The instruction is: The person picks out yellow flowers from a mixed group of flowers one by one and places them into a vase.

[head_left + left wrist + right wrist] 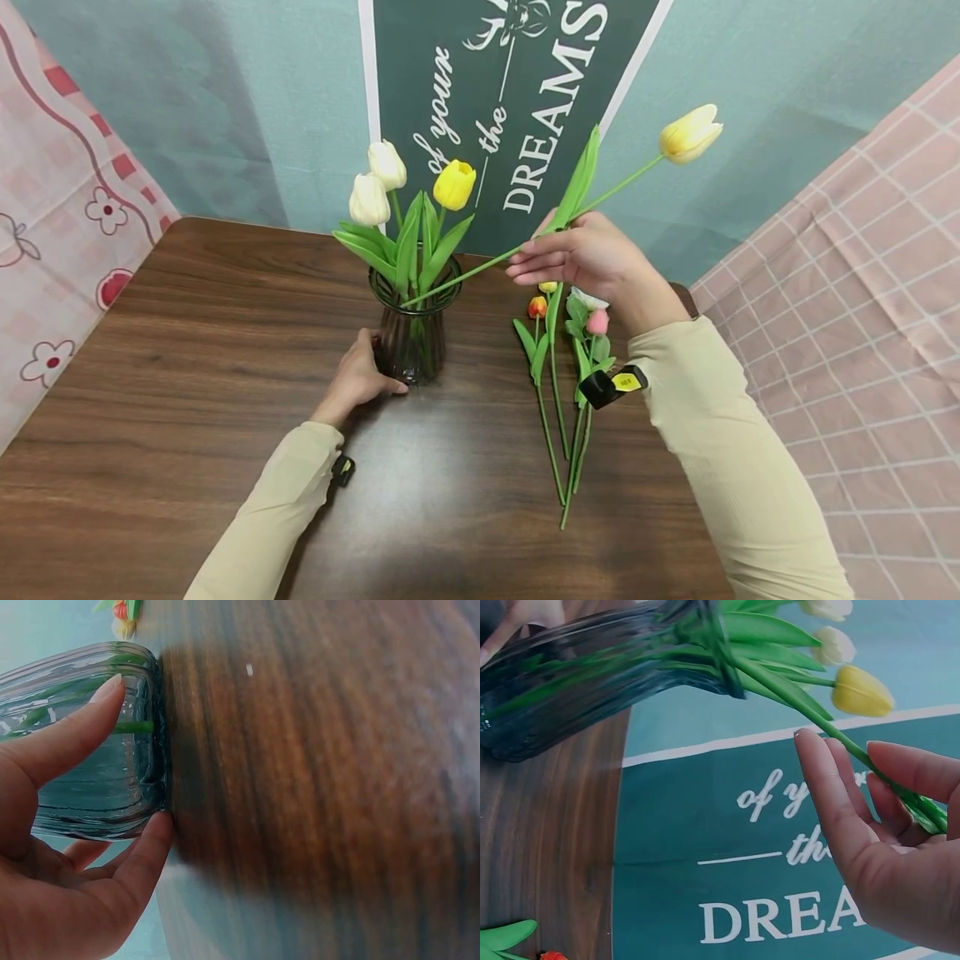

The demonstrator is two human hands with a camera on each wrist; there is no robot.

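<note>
A dark ribbed glass vase (411, 346) stands on the table, holding two white tulips (370, 200) and one yellow tulip (455, 185). Low on the vase, my left hand (358, 375) grips its side, thumb and fingers around the glass near the base (154, 772). My right hand (600, 262) pinches the green stem (817, 716) of a pale yellow tulip (690, 133) near its leaf. That tulip slants, its bloom up to the right and its stem's lower end at the vase mouth. How deep the stem end reaches is hard to tell.
Right of the vase, several loose flowers lie on the wooden table (465, 500), among them a red-orange tulip (537, 307) and a pink bud (597, 322). A dark green lettered banner (480, 108) hangs behind. Pink checked cloth (870, 333) borders the right side.
</note>
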